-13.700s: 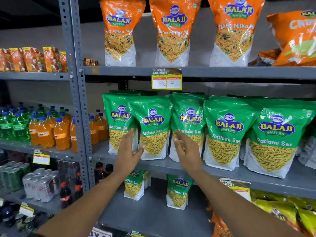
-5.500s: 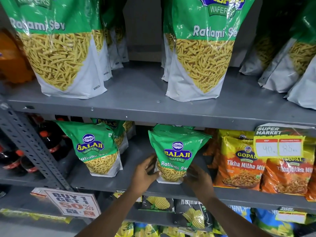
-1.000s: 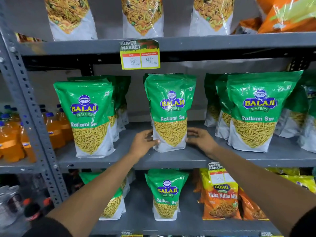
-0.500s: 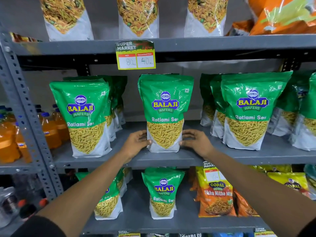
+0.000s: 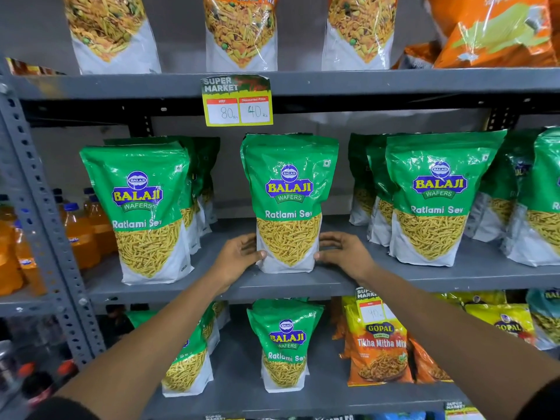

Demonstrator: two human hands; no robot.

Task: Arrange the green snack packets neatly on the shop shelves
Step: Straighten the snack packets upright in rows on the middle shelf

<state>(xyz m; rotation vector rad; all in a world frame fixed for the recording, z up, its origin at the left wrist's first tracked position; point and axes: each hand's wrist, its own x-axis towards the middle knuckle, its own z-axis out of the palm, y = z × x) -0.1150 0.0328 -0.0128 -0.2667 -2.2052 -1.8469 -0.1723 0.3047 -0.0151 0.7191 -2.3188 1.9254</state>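
A green Balaji Ratlami Sev packet (image 5: 289,189) stands upright in the middle of the grey middle shelf (image 5: 303,281). My left hand (image 5: 239,257) presses its lower left side and my right hand (image 5: 344,253) its lower right side. Left of it stands a row of green packets (image 5: 139,207), right of it another row (image 5: 436,195), each several deep. On the lower shelf (image 5: 242,395) stand smaller green packets: one in the centre (image 5: 285,344) and one at the left (image 5: 188,368), partly hidden by my left forearm.
Orange Tikha Mitha Mix bags (image 5: 242,31) line the top shelf, with a yellow price tag (image 5: 238,101) below them. Orange and yellow Gopal packets (image 5: 378,347) fill the lower right. Orange drink bottles (image 5: 81,231) stand beyond the perforated upright (image 5: 39,207) at left.
The view has shifted slightly and the middle packet sits a little nearer the shelf's front. Both hands stay at its base, one on each side.
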